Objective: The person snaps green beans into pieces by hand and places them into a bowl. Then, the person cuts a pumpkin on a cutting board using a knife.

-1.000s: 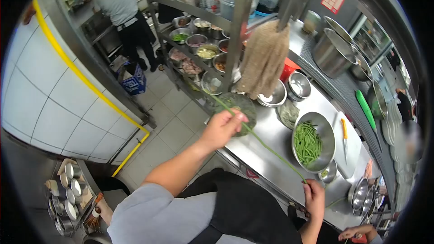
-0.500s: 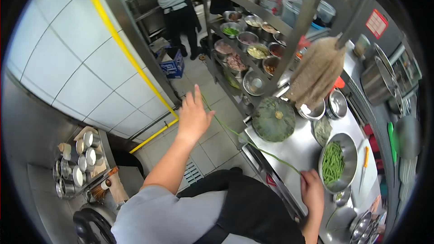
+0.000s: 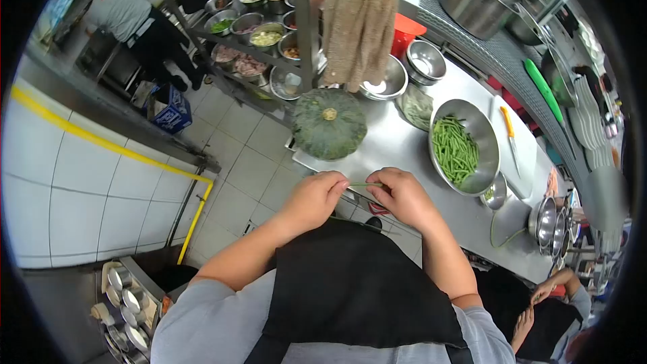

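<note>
My left hand [image 3: 315, 199] and my right hand [image 3: 402, 197] are close together in front of the black apron, both with fingers pinched on a thin green bean [image 3: 364, 184]. A short stretch of the bean shows between them. Just beyond my hands, a dark green pumpkin [image 3: 329, 125] sits on the corner of the steel counter [image 3: 404, 141]. To the right stands a steel bowl [image 3: 490, 141] holding cut green beans [image 3: 454, 150]. A small steel bowl [image 3: 497, 192] is beside it. One long bean [image 3: 502, 243] lies curved on the counter.
A knife with an orange handle [image 3: 507, 121] rests on a white cutting board [image 3: 526, 162]. A brown cloth [image 3: 360, 23] hangs from the shelf rack [image 3: 305, 20]. Another person [image 3: 121, 10] stands at the upper left; a co-worker's hands [image 3: 532, 307] show at the lower right.
My left hand, raised open at the left with the long bean stretching toward it, has come back and closed on the bean. My right hand has moved inward and up beside it. The view has shifted.
</note>
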`<state>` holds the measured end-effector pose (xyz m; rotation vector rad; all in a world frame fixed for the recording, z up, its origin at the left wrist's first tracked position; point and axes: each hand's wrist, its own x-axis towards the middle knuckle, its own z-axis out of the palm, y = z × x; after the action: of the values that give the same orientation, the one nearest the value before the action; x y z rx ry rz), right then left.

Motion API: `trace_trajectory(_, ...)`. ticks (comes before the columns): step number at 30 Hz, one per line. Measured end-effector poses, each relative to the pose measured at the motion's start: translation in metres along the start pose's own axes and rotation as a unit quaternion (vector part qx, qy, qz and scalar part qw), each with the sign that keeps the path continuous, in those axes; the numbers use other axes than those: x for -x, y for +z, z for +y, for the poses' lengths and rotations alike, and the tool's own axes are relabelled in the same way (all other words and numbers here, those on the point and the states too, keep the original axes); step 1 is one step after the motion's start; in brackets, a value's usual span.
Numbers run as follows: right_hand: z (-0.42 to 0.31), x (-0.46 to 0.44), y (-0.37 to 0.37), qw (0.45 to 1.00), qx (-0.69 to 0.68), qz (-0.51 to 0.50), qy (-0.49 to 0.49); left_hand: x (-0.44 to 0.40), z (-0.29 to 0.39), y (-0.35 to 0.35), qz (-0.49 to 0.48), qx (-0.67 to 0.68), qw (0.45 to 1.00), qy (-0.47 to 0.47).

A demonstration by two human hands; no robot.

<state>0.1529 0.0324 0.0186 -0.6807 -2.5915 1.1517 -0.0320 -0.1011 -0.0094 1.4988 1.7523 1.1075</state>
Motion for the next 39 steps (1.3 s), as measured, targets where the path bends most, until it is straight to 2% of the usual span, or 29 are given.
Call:
trace_trajectory(4, 0.001, 0.01, -0.012, 0.999, 0.002, 0.039, 0.008, -0.007, -0.001, 0.003, 0.001, 0.004, 1.0, 0.02)
trace_trajectory(6, 0.007, 0.016, -0.009, 0.993, 0.069, 0.084, -0.039, -0.01, 0.0, 0.007, -0.024, 0.003, 1.0, 0.012)
trace_trajectory(9, 0.009, 0.024, -0.002, 0.977, 0.134, 0.162, -0.019, -0.013, 0.006, 0.014, -0.083, -0.007, 0.996, -0.011)
trace_trajectory(11, 0.019, 0.029, 0.016, 0.96, 0.138, 0.242, 0.007, -0.014, 0.008, 0.027, -0.084, 0.005, 0.996, 0.006)
trace_trajectory(13, 0.02, 0.034, 0.028, 0.946, 0.111, 0.295, 0.078, -0.02, 0.014, 0.039, -0.092, 0.024, 0.995, 0.028)
trace_trajectory(15, 0.025, 0.038, 0.028, 0.926, 0.096, 0.344, 0.118, -0.026, 0.023, 0.043, -0.064, 0.043, 0.997, 0.016)
trace_trajectory(17, 0.043, 0.046, 0.019, 0.906, 0.072, 0.39, 0.149, -0.027, 0.03, 0.043, -0.098, 0.05, 0.994, 0.005)
trace_trajectory(19, 0.077, 0.061, -0.019, 0.838, -0.014, 0.504, 0.21, -0.024, 0.037, 0.043, -0.149, 0.057, 0.987, -0.003)
trace_trajectory(21, 0.082, 0.087, -0.06, 0.796, 0.067, 0.577, 0.169, -0.028, 0.035, 0.045, -0.155, 0.054, 0.986, 0.008)
trace_trajectory(23, 0.092, 0.119, -0.1, 0.738, 0.147, 0.634, 0.175, -0.03, 0.027, 0.047, -0.162, 0.049, 0.985, 0.013)
trace_trajectory(25, 0.11, 0.152, -0.131, 0.688, 0.226, 0.646, 0.244, -0.032, 0.018, 0.049, -0.168, 0.06, 0.984, 0.014)
trace_trajectory(26, 0.133, 0.169, -0.14, 0.684, 0.227, 0.648, 0.246, -0.032, 0.02, 0.048, -0.172, 0.06, 0.983, 0.018)
trace_trajectory(28, 0.187, 0.195, -0.141, 0.689, 0.383, 0.528, 0.317, -0.031, 0.027, 0.044, -0.221, 0.013, 0.975, -0.022)
trace_trajectory(29, 0.191, 0.203, -0.137, 0.685, 0.383, 0.531, 0.319, -0.03, 0.027, 0.044, -0.224, 0.012, 0.974, -0.017)
trace_trajectory(31, 0.188, 0.21, -0.126, 0.748, 0.289, 0.384, 0.458, -0.028, 0.027, 0.044, -0.233, -0.001, 0.973, 0.009)
trace_trajectory(33, 0.173, 0.202, -0.102, 0.789, 0.173, 0.431, 0.402, -0.029, 0.023, 0.045, -0.233, -0.026, 0.972, -0.004)
trace_trajectory(35, 0.13, 0.17, -0.063, 0.85, 0.023, 0.43, 0.304, -0.03, 0.018, 0.049, -0.225, -0.056, 0.972, 0.047)
trace_trajectory(37, 0.07, 0.134, -0.039, 0.93, -0.013, 0.274, 0.244, -0.031, 0.026, 0.052, -0.243, -0.088, 0.964, 0.055)
trace_trajectory(39, 0.047, 0.106, -0.013, 0.982, 0.035, 0.164, 0.089, -0.035, 0.031, 0.057, -0.257, -0.116, 0.957, 0.065)
